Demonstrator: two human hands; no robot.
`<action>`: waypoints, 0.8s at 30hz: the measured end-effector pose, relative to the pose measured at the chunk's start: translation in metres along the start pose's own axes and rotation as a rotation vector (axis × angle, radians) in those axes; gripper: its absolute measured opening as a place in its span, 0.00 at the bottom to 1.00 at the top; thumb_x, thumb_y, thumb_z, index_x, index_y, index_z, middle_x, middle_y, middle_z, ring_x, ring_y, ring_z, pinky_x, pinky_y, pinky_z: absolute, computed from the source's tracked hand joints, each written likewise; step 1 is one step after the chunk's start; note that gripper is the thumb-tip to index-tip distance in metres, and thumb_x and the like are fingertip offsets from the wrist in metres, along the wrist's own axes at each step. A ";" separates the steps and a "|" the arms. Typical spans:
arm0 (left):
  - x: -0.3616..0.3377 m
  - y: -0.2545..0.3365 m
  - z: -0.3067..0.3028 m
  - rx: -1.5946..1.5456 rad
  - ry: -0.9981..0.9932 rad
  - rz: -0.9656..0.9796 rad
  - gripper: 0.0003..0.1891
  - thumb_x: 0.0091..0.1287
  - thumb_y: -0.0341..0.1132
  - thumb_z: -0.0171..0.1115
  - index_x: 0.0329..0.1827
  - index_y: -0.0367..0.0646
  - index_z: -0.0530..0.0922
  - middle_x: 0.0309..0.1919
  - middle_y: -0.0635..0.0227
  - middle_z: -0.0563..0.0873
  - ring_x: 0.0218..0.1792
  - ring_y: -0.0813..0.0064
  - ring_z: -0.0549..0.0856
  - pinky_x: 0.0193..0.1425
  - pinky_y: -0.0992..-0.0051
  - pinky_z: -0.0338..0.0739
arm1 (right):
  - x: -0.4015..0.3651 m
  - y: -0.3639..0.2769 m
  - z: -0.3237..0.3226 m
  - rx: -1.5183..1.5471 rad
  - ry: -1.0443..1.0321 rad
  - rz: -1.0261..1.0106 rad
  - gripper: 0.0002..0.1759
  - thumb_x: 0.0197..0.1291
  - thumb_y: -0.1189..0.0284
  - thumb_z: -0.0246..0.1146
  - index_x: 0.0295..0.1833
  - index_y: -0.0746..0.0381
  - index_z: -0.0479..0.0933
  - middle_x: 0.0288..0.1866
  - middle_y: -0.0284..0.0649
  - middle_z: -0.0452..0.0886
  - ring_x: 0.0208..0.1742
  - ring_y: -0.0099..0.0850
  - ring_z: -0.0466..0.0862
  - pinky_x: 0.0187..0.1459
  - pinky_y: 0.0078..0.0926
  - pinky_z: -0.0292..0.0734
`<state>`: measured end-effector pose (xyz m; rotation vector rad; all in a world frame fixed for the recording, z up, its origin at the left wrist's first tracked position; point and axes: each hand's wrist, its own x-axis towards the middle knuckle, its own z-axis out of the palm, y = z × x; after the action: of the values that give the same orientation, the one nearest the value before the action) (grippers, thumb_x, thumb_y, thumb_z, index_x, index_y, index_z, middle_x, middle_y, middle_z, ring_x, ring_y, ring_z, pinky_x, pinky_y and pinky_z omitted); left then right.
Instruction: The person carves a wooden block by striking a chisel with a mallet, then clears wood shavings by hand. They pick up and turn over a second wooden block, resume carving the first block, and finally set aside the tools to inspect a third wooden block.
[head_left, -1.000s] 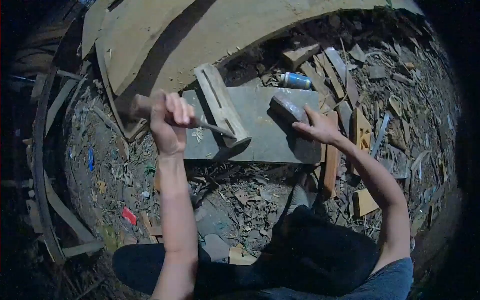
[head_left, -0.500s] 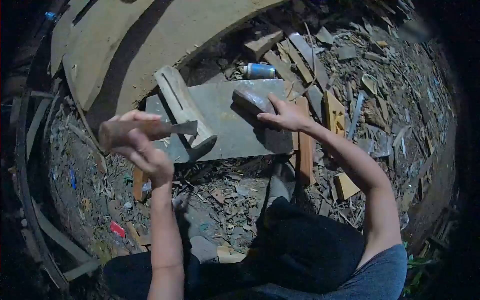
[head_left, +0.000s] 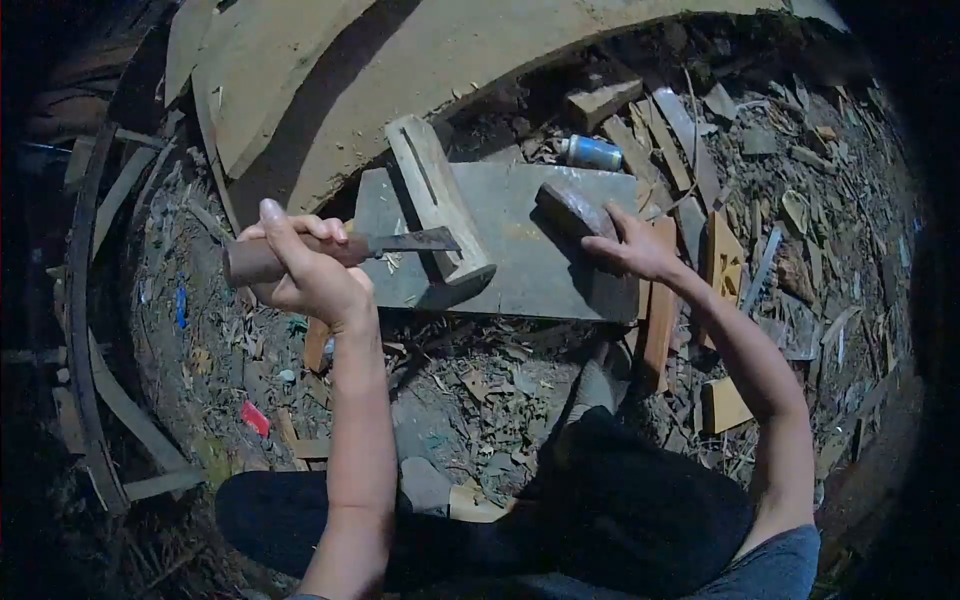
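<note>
My left hand (head_left: 310, 265) is wrapped round the wooden handle of a chisel (head_left: 415, 241), its blade pointing right over a pale wooden block (head_left: 430, 195). This block has a long slot and lies aslant on the left part of a grey board (head_left: 520, 230). At the board's right side my right hand (head_left: 635, 248) has its thumb and fingers on the near end of a dark block (head_left: 572, 210). The palm side of the right hand is hidden.
A large curved wooden slab (head_left: 470, 40) spans the top. Behind the board lies a blue can (head_left: 592, 153). Reddish wood (head_left: 660, 320) and a yellowish offcut (head_left: 725, 404) are at the right. Wood scraps and chips cover the ground. A red scrap (head_left: 256, 418) lies lower left.
The view has shifted, so the board and blocks appear further right. My left hand has turned, its thumb now on top of the handle. My right hand stays at the dark block.
</note>
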<state>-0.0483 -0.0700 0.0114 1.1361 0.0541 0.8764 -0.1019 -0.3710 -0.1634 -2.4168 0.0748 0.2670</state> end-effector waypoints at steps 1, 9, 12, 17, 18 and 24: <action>-0.001 -0.001 -0.002 0.004 -0.012 -0.002 0.13 0.69 0.31 0.61 0.32 0.45 0.64 0.17 0.71 0.72 0.13 0.83 0.70 0.16 0.79 0.67 | 0.000 -0.004 -0.004 0.033 -0.041 0.011 0.47 0.54 0.38 0.60 0.66 0.66 0.64 0.57 0.62 0.76 0.59 0.53 0.78 0.58 0.43 0.71; -0.007 -0.023 -0.014 0.051 -0.134 0.053 0.14 0.70 0.31 0.60 0.29 0.44 0.64 0.11 0.71 0.71 0.11 0.85 0.68 0.16 0.80 0.67 | -0.005 -0.012 -0.009 0.079 -0.038 0.018 0.45 0.54 0.39 0.60 0.65 0.65 0.65 0.57 0.62 0.76 0.58 0.53 0.78 0.57 0.42 0.72; -0.007 -0.022 -0.009 0.041 -0.188 0.073 0.14 0.69 0.31 0.61 0.29 0.44 0.65 0.12 0.73 0.72 0.12 0.85 0.70 0.16 0.81 0.67 | -0.003 -0.016 -0.013 0.026 -0.069 0.005 0.47 0.54 0.40 0.61 0.67 0.67 0.64 0.58 0.61 0.76 0.58 0.52 0.79 0.58 0.40 0.72; -0.014 -0.031 -0.006 0.162 -0.194 0.008 0.11 0.66 0.32 0.65 0.30 0.44 0.70 0.18 0.76 0.76 0.17 0.86 0.74 0.22 0.83 0.68 | -0.005 -0.055 -0.031 0.178 -0.107 0.084 0.48 0.54 0.44 0.63 0.70 0.69 0.62 0.61 0.59 0.75 0.61 0.46 0.78 0.61 0.35 0.70; -0.013 -0.041 -0.007 0.214 -0.171 0.025 0.10 0.65 0.32 0.66 0.31 0.44 0.71 0.21 0.76 0.77 0.21 0.86 0.75 0.26 0.83 0.69 | -0.005 -0.072 -0.041 0.239 -0.111 0.126 0.47 0.55 0.46 0.64 0.69 0.69 0.62 0.61 0.59 0.75 0.62 0.45 0.77 0.62 0.35 0.70; -0.034 -0.036 0.021 0.416 -0.321 0.285 0.11 0.61 0.32 0.67 0.37 0.42 0.71 0.26 0.67 0.77 0.26 0.72 0.79 0.32 0.74 0.72 | -0.055 -0.233 -0.138 0.558 0.282 -0.746 0.40 0.55 0.65 0.63 0.70 0.70 0.57 0.62 0.48 0.71 0.64 0.37 0.71 0.64 0.34 0.66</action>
<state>-0.0411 -0.1124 -0.0216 1.6936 -0.2031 0.9476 -0.1031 -0.2852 0.0993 -1.7576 -0.5444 -0.3891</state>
